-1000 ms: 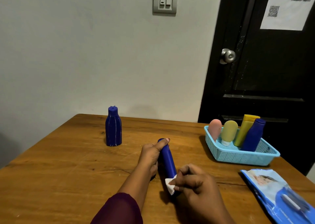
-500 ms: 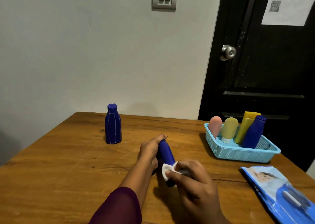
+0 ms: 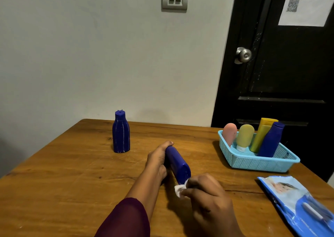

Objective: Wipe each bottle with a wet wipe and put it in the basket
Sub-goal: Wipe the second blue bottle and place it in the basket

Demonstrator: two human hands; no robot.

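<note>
- Left hand, forearm reaching towards 12 o'clock, curls round the far end of a bottle held lengthwise low over the table
- Right hand, fingers bent, pinches a wipe against the bottle's near end
- Six bottles: the held one; an upright bottle at 11 o'clock from the hands; four in the one basket at 2 o'clock: pink bottle, pale bottle, yellow bottle, blue bottle
- One pack at 4 o'clock
</note>
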